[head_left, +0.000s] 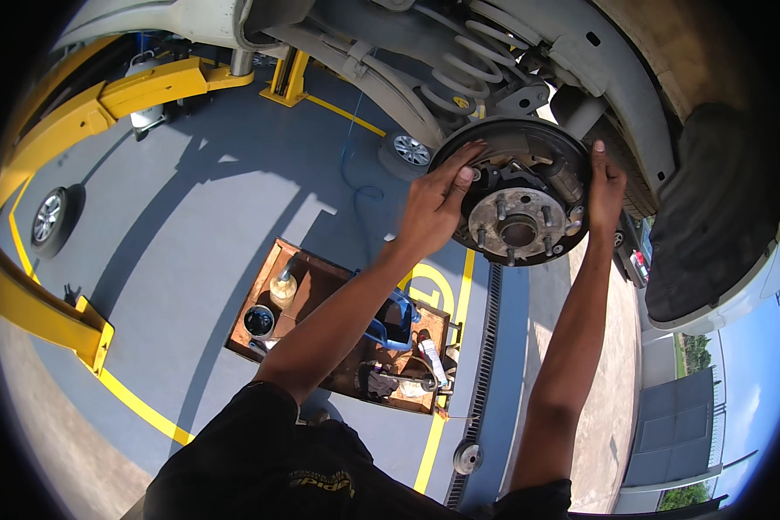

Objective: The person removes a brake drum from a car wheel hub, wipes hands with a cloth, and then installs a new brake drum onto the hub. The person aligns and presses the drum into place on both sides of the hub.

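An uncovered drum brake hangs under the raised vehicle. Its round dark backing plate [494, 247] surrounds a metal hub [504, 232] with several studs. My left hand [438, 204] grips the assembly at its left side, fingers and thumb over the front near the upper left of the hub. On the opposite edge, my right hand [607, 186] is closed around the rim, with one fingertip pointing up and the other fingers partly hidden. A coil spring [477, 65] shows above and behind the brake.
Below my left forearm stands a rusty tool cart [273, 253] with a bottle [282, 288], a cup of dark liquid [258, 321], a blue container [394, 322] and a spray can [432, 360]. Yellow lift arms [147, 89] span the left. Loose wheels [48, 217] and a round metal part [468, 458] lie around.
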Available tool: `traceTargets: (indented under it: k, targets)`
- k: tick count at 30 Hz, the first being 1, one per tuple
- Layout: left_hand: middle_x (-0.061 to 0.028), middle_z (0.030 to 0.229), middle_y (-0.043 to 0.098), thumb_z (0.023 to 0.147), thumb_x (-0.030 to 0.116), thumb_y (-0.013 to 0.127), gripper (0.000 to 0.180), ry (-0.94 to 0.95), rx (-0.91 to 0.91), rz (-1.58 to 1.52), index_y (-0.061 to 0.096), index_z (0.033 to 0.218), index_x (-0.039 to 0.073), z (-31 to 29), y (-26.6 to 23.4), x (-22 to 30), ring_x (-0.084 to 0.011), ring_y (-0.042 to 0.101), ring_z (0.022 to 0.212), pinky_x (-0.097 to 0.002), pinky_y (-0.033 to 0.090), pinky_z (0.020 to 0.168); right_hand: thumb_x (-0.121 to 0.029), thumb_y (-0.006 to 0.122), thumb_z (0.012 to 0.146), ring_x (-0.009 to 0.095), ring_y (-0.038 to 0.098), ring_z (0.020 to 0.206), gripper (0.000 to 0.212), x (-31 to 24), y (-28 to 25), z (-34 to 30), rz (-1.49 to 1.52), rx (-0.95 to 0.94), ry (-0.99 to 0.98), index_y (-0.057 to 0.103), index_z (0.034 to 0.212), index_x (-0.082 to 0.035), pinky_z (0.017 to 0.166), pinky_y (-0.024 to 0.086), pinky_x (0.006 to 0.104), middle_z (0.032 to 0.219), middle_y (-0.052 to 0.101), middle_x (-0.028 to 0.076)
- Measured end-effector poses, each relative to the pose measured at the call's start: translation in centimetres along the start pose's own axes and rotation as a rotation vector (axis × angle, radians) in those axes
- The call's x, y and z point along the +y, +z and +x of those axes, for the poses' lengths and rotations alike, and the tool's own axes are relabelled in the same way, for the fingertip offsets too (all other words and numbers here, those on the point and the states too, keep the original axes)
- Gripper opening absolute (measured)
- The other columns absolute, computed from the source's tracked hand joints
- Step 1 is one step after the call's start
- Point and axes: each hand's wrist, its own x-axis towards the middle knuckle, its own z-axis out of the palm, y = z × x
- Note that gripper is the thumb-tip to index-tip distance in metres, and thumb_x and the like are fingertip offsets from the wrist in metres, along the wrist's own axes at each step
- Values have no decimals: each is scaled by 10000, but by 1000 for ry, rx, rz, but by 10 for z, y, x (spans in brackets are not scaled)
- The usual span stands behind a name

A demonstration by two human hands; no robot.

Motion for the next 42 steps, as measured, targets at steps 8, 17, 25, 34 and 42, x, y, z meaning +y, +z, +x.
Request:
traceTargets:
  k: [8, 17, 25, 34, 42]
  targets:
    - [-213, 1245, 774, 1164, 337, 503, 426, -233, 64, 38, 671, 1441, 60, -1, 0, 10, -318, 764, 1155, -424, 580, 975, -601, 670, 1047, 162, 689, 919, 717, -2, 0, -2, -5, -6, 22, 787, 1183, 93, 933, 531, 328, 955, 789, 147]
    - [-254, 1243, 746, 1166, 283, 493, 383, -182, 45, 71, 679, 1387, 32, 13, 10, 18, -417, 737, 1158, -437, 570, 982, -612, 681, 1035, 180, 707, 949, 724, -3, -3, 0, 32, -58, 96, 787, 1201, 84, 954, 531, 333, 990, 794, 163]
    - [-262, 1318, 705, 1169, 175, 445, 329, 164, -97, 200, 589, 1417, 14, 20, 3, 26, -425, 717, 1187, -446, 536, 1039, -618, 670, 1040, 137, 638, 864, 715, -3, 1, -5, 89, -21, 16, 801, 1135, 79, 877, 524, 327, 927, 757, 102]
    - [-232, 1386, 688, 1045, 71, 569, 362, -220, -185, 325, 611, 1404, 58, -6, -24, 12, -431, 661, 1266, -464, 507, 1103, -584, 700, 1031, 195, 719, 1019, 712, -2, -1, -3, 111, -41, 62, 764, 1256, 89, 1012, 521, 348, 1049, 800, 191]
    - [-197, 1394, 708, 947, 108, 609, 620, -125, -127, 395, 569, 1565, 113, -12, -25, 16, -389, 626, 1309, -449, 503, 1130, -587, 690, 1035, 212, 721, 1006, 709, 0, 0, -1, 88, -42, 52, 766, 1256, 82, 1000, 520, 351, 1051, 795, 195]
